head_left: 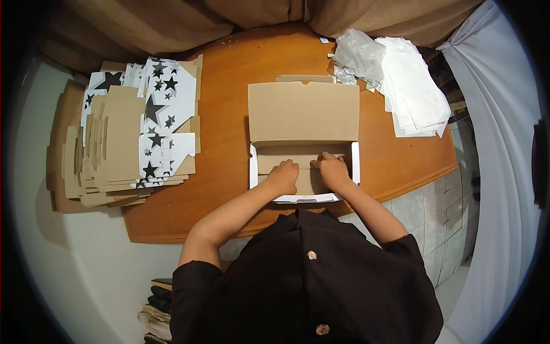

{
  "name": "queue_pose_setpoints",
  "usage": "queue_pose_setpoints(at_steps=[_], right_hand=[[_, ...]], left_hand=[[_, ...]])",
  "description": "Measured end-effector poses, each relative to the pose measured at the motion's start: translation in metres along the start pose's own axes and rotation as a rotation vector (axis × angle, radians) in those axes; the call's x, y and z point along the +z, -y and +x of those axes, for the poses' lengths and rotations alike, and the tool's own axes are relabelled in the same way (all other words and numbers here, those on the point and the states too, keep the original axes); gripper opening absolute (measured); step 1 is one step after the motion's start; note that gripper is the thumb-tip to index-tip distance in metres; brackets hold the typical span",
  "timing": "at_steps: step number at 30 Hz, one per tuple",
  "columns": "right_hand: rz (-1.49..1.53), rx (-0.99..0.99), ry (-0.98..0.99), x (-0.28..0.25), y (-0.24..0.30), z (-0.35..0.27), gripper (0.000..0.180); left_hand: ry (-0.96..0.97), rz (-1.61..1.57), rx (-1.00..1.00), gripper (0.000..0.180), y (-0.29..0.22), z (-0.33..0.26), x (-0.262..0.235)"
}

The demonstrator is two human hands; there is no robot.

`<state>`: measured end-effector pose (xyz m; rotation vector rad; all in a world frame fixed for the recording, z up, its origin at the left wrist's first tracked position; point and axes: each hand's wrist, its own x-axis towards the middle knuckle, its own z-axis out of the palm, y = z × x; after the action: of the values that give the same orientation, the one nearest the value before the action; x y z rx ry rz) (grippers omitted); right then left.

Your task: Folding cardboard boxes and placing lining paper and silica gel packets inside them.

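A cardboard box (303, 112) stands in front of me, its plain brown lid raised at the far side and its side walls edged in white. Both my hands reach inside it. My left hand (283, 177) is closed, its bent fingers on the brown cardboard in the left half of the box. To the right, my right hand (333, 171) is closed too, its curled fingers at the cardboard near the right wall. A crease or flap edge runs across the inside between them. The fingertips are partly hidden.
Flattened cardboard pieces (123, 129), some white with black stars, are piled at the left of the wooden table (223, 114). White paper sheets (415, 92) and a crumpled clear plastic bag (360, 54) lie at the far right. Brown curtain (154, 26) hangs behind.
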<state>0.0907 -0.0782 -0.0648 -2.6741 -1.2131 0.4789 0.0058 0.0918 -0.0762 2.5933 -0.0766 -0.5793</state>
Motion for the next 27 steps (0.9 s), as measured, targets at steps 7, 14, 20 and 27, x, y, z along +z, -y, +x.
queue_pose_setpoints(at_steps=[7, 14, 20, 27], right_hand=[[0.014, 0.028, 0.025, -0.01, 0.004, -0.001, 0.046], [0.022, 0.061, 0.014, -0.007, 0.001, 0.0, 0.052], [0.015, 0.04, 0.018, -0.009, 0.007, 0.0, 0.044], [0.014, -0.023, -0.044, 0.004, 0.004, 0.002, 0.036]], left_hand=[[-0.016, -0.114, -0.125, 0.043, -0.003, 0.006, -0.003], [-0.068, -0.175, -0.109, 0.05, -0.017, -0.009, -0.002], [0.002, -0.034, -0.107, 0.055, -0.005, -0.011, -0.015], [0.066, -0.095, -0.09, 0.045, 0.0, -0.006, -0.018]])
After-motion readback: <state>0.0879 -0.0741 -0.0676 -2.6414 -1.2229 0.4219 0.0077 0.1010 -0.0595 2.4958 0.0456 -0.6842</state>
